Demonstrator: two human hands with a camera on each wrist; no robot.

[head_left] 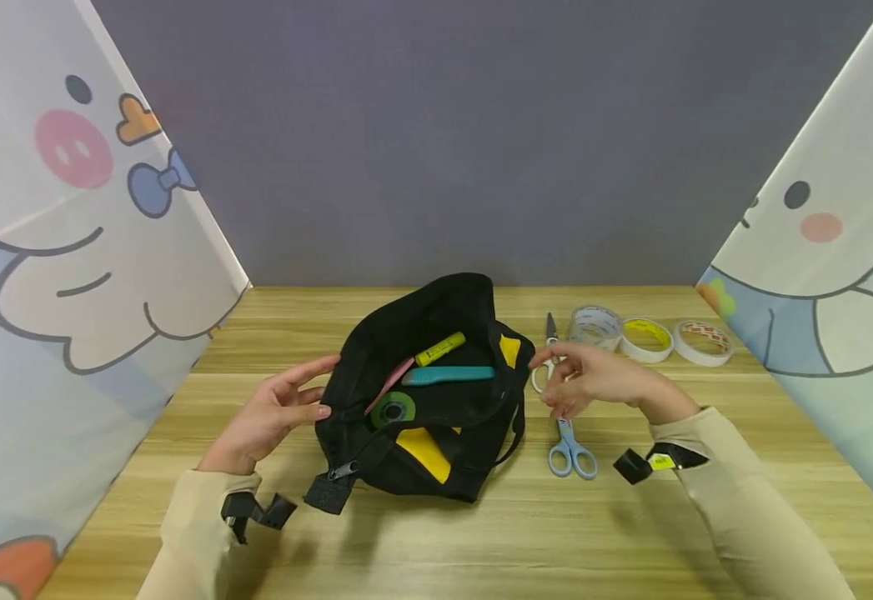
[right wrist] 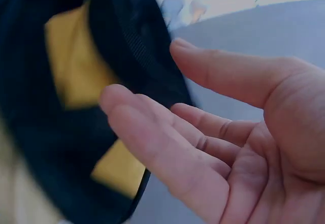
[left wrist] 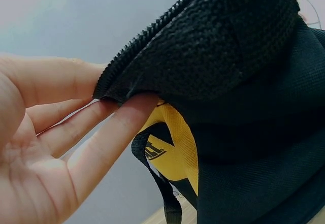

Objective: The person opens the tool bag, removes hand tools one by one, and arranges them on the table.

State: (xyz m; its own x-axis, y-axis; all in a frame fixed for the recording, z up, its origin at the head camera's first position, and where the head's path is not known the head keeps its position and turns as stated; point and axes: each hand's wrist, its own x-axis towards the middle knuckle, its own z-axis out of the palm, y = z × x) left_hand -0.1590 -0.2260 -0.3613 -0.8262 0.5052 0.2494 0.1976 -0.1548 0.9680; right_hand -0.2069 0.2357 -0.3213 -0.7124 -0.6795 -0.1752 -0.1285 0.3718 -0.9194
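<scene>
Left hand: pinching the black bag at one corner
Zipper teeth: along the bag's slanting upper edge
Yellow panel: dark lettering, partly hidden
Black strap: hanging beside the panel

Partial dark lettering ending "LT." stands on the yellow panel of the black zippered bag; print on the yellow tube and clear tape roll is illegible.

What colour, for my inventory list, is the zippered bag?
The zippered bag is black with yellow patches, clearest in the head view.
</scene>
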